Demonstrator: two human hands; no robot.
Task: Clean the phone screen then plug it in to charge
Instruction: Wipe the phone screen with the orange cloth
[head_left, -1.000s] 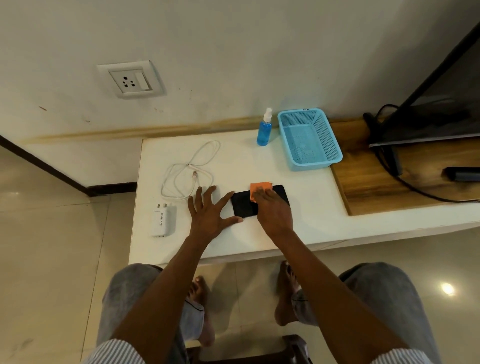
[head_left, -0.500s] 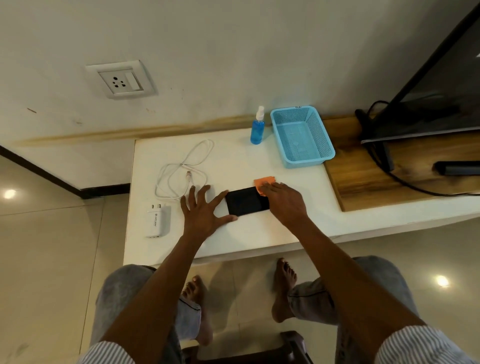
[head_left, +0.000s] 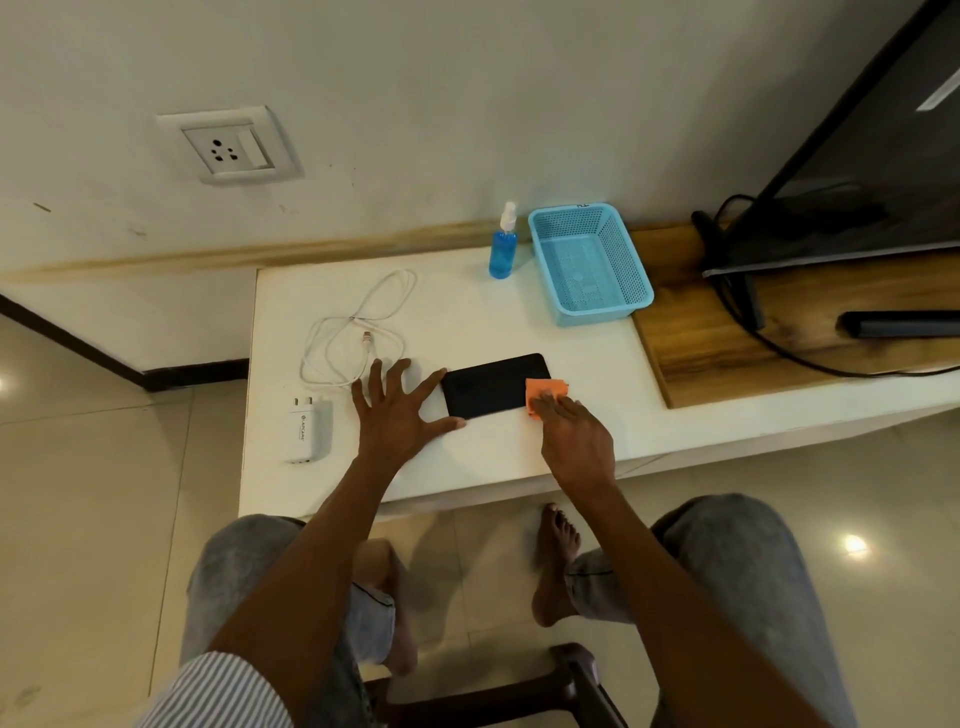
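Observation:
A black phone (head_left: 491, 385) lies flat on the white table (head_left: 467, 322). My left hand (head_left: 399, 413) rests spread on the table, its thumb and forefinger braced against the phone's left end. My right hand (head_left: 574, 441) presses a small orange cloth (head_left: 543, 392) with flat fingers onto the phone's right end. A coiled white cable (head_left: 358, 332) lies left of the phone, its metal plug tip free. A white charger adapter (head_left: 306, 434) lies near the table's left front corner. The wall socket (head_left: 228, 146) sits above the table's left end.
A blue spray bottle (head_left: 503, 247) and a blue plastic basket (head_left: 589, 262) stand at the back of the table. To the right are a wooden board (head_left: 779, 343), a dark screen (head_left: 872, 171) with black cables and a black remote (head_left: 901, 325). My knees and bare feet are below the table edge.
My right hand with the orange cloth has slid from the phone's middle toward its right end. The left hand has kept its place at the phone's left end.

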